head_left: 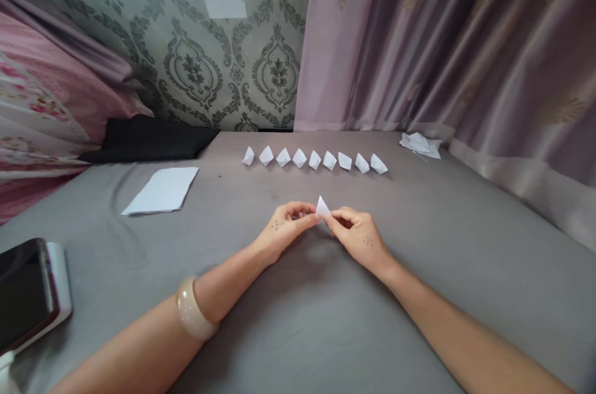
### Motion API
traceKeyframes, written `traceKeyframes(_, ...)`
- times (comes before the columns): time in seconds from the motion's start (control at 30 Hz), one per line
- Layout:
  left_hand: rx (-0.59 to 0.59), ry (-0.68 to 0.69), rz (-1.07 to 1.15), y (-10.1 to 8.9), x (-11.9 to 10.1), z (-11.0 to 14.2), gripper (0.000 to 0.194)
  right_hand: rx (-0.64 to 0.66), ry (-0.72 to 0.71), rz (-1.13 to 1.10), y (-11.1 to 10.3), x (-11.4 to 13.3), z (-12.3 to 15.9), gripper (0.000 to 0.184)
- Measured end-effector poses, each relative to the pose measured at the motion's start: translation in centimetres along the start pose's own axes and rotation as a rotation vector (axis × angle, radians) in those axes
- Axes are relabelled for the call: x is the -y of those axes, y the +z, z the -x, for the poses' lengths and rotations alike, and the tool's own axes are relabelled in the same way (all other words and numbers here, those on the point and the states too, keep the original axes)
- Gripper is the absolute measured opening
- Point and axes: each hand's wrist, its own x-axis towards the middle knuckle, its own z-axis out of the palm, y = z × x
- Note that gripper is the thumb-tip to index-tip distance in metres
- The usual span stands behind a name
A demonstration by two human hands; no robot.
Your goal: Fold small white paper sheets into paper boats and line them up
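My left hand (285, 230) and my right hand (356, 234) meet over the grey sheet (298, 319), both pinching a small folded white paper piece (322, 207) whose pointed tip sticks up between the fingertips. Beyond them, a row of several small folded white paper shapes (315, 160) stands in a line across the sheet. A pale bangle (192, 317) circles my left wrist.
A stack of flat white paper sheets (162, 190) lies at the left. Crumpled white paper scraps (421, 144) sit at the far right by the curtain (465, 40). A black phone on a white stand (28, 295) is at the near left. Dark cloth (149, 139) lies at the back left.
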Motion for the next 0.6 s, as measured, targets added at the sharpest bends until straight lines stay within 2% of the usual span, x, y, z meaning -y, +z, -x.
traceKeyframes(0.07, 0.027, 0.022, 0.05, -0.2, 0.2, -0.2, 0.025, -0.038, -0.127, 0.106, 0.2, 0.2, 0.3, 0.025)
traceKeyframes(0.13, 0.103, 0.034, 0.139, -0.6, 0.3, -0.5, 0.023, 0.009, -0.178, 0.102, 0.0, 0.5, 0.4, 0.024)
traceKeyframes(0.2, 0.2, 0.023, 0.235, -1.0, 0.2, -0.7, 0.021, 0.097, -0.124, -0.029, -0.4, 1.0, 0.3, 0.027)
traceKeyframes(0.33, 0.316, 0.017, 0.301, -1.6, -0.2, -0.7, 0.018, 0.145, 0.084, -0.346, -1.4, 1.5, -0.1, 0.042)
traceKeyframes(0.5, 0.337, 0.091, 0.177, -1.5, -0.3, -0.6, 0.017, 0.293, 0.139, -0.444, -1.4, 1.8, 0.1, 0.043)
traceKeyframes(0.6, 0.291, 0.115, 0.114, -1.5, -0.1, -0.8, 0.019, 0.315, 0.169, -0.466, -1.5, 1.8, 0.0, 0.041)
